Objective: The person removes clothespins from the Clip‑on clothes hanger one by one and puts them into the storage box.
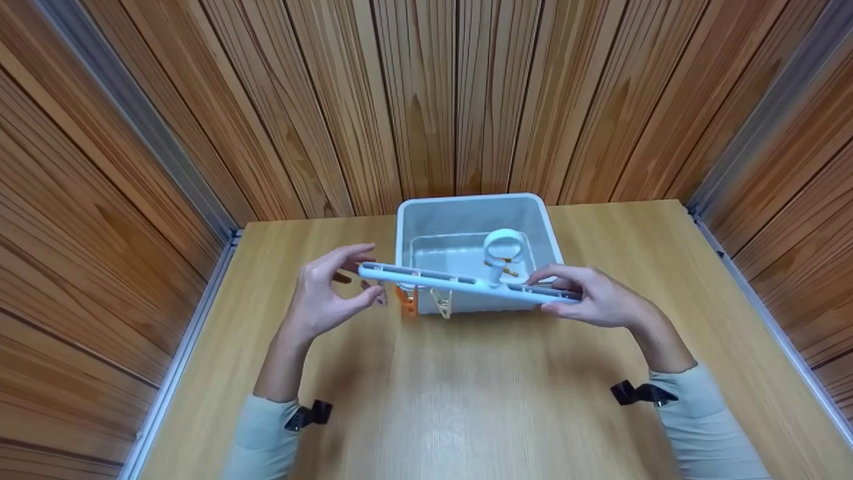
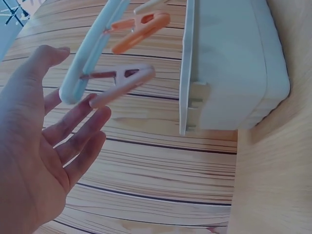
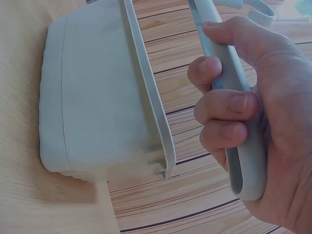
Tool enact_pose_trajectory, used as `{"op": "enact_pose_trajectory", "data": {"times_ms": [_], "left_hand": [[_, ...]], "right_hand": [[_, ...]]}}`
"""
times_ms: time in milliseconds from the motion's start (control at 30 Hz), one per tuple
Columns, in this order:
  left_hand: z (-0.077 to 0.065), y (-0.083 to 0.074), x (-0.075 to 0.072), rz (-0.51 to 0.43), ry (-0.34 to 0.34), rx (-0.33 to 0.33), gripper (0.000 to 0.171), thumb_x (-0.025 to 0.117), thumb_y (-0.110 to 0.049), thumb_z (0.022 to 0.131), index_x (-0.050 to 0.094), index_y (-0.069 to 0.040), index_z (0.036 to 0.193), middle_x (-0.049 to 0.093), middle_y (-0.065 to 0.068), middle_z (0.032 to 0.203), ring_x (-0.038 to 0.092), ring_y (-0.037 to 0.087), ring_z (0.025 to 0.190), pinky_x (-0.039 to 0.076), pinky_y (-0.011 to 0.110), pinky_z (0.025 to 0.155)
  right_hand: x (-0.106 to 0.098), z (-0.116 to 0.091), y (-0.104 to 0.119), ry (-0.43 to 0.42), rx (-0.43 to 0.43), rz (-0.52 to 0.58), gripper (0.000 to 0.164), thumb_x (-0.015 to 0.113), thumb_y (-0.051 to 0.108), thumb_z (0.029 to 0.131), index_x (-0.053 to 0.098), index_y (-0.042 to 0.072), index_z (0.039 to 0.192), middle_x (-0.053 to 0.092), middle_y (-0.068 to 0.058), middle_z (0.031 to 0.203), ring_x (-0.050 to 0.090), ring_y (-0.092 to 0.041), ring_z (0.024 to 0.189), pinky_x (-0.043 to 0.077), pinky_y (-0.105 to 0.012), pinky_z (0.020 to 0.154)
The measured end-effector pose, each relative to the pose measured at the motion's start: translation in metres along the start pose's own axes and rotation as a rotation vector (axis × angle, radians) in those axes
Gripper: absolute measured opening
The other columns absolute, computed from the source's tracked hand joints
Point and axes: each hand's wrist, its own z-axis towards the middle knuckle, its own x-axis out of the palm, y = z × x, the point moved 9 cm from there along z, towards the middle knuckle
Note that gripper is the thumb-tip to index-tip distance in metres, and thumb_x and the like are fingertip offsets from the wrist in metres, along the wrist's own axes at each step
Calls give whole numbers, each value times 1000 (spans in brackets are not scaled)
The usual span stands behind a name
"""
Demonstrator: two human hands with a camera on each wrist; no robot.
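- Pale-blue clip hanger (image 1: 466, 287) reaches from inside the right fingers across to beside the left fingers; its ring hook (image 1: 504, 234) stands between the two hands, nearer the right fingers.
- Right hand (image 1: 600, 297): fingers curled round one end of the bar, gripping it.
- Left hand (image 1: 326, 293): fingers spread apart around the other end; whether they touch it, I cannot tell.
- Mauve clip (image 2: 124, 87) hangs just beside the left fingertips; an orange clip (image 2: 141, 34), then a cream clip (image 1: 444, 307), sit farther along.
- Grey tub (image 1: 440, 220) stands beyond the fingers on a wooden counter (image 1: 433, 387).
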Motion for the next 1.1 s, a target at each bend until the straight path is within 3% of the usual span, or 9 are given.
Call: {"op": "enact_pose_trajectory", "data": {"times_ms": [133,333,433,633,833,1100], "left_hand": [[-6,9,0,-85,-28,-9,68,93,-13,91,67,-11,153,84,11,131,81,31,113,66,32,88],[-8,14,5,-186,-45,-20,72,91,-6,90,62,-5,156,79,15,140,78,37,127,69,55,96],[-10,19,9,-239,-42,-56,73,89,-3,91,59,-3,158,75,17,146,74,38,134,67,59,101],[-13,27,20,-295,-68,-136,72,86,1,94,57,-5,160,72,18,151,72,39,138,67,47,105],[-17,30,23,-369,-204,-164,70,85,6,94,54,3,157,70,24,145,74,40,132,68,31,98],[-23,30,31,-434,-335,-186,68,85,10,92,51,5,151,67,25,141,75,21,126,67,28,98]], "right_hand": [[1,-4,-2,-32,11,12,35,75,2,104,70,13,137,69,6,88,57,-1,74,47,-23,65],[-3,-7,-5,-68,9,47,35,74,-1,104,69,9,137,72,5,91,57,-3,73,46,-23,63],[-5,-9,-5,-92,-3,68,36,73,-4,103,68,6,137,73,6,93,58,-4,74,46,-24,63],[-8,-11,-5,-137,-6,80,37,72,-8,101,68,2,136,76,15,101,62,-4,80,48,-24,66],[-9,-12,-2,-159,-13,107,37,72,-9,100,67,0,136,78,16,104,64,-4,82,48,-23,67],[-9,-11,0,-183,-43,127,39,71,-12,99,65,-2,137,78,14,103,65,-5,81,50,-23,67]]}}
